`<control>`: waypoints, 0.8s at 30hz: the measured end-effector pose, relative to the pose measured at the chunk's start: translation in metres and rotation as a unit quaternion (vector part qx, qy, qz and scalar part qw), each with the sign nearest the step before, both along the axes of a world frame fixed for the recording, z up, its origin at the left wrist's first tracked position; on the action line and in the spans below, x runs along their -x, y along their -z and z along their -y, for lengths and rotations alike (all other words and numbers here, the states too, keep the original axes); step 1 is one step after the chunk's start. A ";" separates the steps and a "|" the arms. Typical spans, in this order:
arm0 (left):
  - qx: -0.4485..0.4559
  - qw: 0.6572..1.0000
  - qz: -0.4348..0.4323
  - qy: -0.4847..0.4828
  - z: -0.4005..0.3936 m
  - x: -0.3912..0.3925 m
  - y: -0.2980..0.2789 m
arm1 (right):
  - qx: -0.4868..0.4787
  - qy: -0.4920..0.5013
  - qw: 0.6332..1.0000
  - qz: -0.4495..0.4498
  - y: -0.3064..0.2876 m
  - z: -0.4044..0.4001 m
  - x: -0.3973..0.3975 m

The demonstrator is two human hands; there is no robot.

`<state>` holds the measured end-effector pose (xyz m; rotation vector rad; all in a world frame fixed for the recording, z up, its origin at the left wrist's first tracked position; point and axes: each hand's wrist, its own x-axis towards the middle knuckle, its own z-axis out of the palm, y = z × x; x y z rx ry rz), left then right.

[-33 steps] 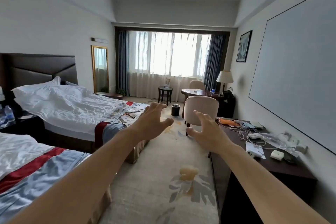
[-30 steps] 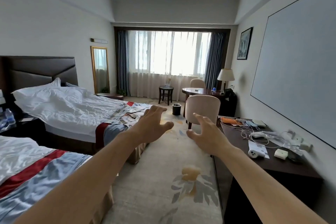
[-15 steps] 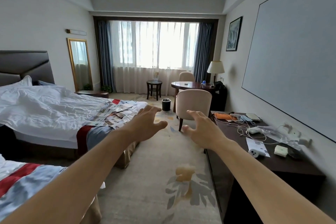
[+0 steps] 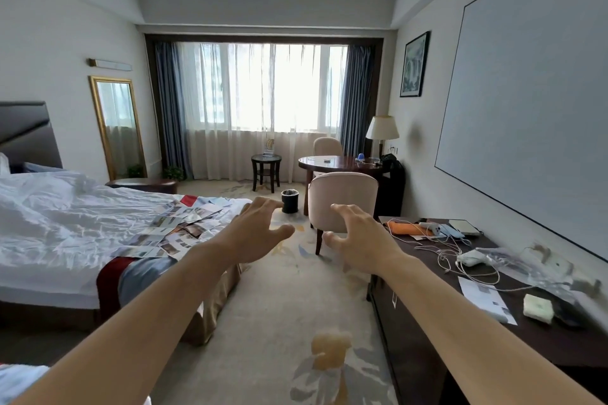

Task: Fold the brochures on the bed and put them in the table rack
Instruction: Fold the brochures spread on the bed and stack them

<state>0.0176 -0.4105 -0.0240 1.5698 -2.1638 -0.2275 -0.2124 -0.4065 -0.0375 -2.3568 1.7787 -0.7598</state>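
My left hand (image 4: 255, 233) and right hand (image 4: 360, 242) hung mid-frame, fingers spread, empty; brochures (image 4: 177, 230) lay left on the bed (image 4: 65, 223), print unreadable.

Hotel rm, twin setup. Evidence: bed (image 4: 65, 227) w/ white linen + red/blue runner, dark padded headboard (image 4: 26, 135), long dark desk (image 4: 526, 339) along right wall, round table (image 4: 339, 163) + upholstered chairs (image 4: 342, 200) by full-width window (image 4: 263, 89) w/ sheers & blue drapes, gold-frame mirror (image 4: 118, 125), table lamp (image 4: 381, 128), patterned carpet (image 4: 279, 306).

Left hand (image 4: 256, 233), right hand (image 4: 358, 240) — outstretched, empty
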 end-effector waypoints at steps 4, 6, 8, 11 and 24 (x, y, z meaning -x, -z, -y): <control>0.002 1.000 -0.010 0.002 0.066 0.010 0.001 | -0.002 0.005 1.000 0.012 0.000 0.064 0.008; -0.005 1.000 -0.012 0.005 0.096 0.012 0.003 | -0.004 0.005 1.000 0.027 0.001 0.094 0.010; -0.009 1.000 -0.008 0.004 0.126 0.012 0.006 | -0.013 0.006 0.999 0.032 0.003 0.123 0.009; -0.007 1.000 -0.012 0.008 0.171 0.009 0.009 | -0.016 0.008 0.999 0.031 0.006 0.173 0.004; 0.012 0.999 -0.014 0.027 0.387 -0.056 0.002 | -0.012 0.009 1.000 0.021 0.007 0.386 -0.062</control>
